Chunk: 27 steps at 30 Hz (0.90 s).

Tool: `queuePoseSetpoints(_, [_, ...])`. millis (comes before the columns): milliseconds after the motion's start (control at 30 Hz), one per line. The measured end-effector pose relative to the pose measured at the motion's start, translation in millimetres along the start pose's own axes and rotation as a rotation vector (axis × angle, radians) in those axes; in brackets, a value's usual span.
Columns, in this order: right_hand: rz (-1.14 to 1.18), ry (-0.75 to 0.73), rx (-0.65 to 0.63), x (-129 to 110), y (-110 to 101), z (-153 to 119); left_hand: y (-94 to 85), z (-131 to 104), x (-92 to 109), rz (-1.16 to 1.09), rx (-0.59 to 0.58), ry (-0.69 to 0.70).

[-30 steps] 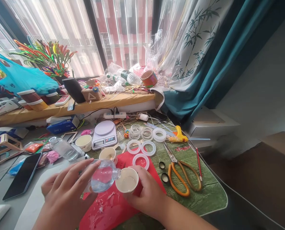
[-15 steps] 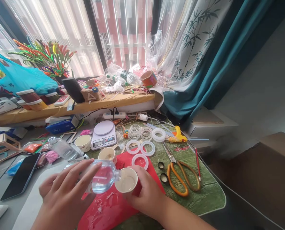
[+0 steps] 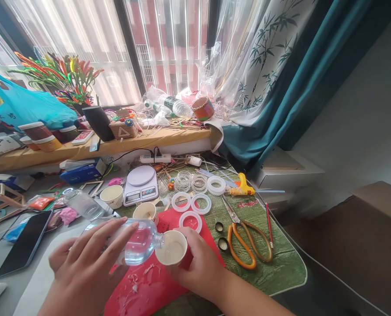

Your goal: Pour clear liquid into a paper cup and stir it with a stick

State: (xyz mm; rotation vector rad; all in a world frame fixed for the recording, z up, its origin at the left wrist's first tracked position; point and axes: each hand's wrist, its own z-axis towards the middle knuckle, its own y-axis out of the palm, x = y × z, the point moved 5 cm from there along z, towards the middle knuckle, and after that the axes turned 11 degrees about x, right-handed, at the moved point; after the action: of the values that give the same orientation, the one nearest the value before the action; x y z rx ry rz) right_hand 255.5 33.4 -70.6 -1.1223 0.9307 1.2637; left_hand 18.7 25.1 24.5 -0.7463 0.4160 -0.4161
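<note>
Our left hand (image 3: 87,267) grips tilted bottle (image 3: 141,241), lower centre, mouth at rim of cup (image 3: 171,248). Our right hand (image 3: 204,267) curls fingers round cup, over red mat (image 3: 162,287). We risk spilling if bottle tips too steeply or squeeze buckles cup.

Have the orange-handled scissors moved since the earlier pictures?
No: the scissors keep the same place beside the red pencil; only the whole view has shifted slightly.

Before you lie a smooth, glossy red plastic sheet (image 3: 159,281) and scissors with orange handles and metal blades (image 3: 231,211).
</note>
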Motion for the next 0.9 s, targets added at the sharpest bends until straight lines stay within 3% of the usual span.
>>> queuePoseSetpoints(900, [0.013,-0.008,-0.005,-1.6,0.7,0.4,-0.5,-0.3,-2.3,-0.024,0.001,0.033])
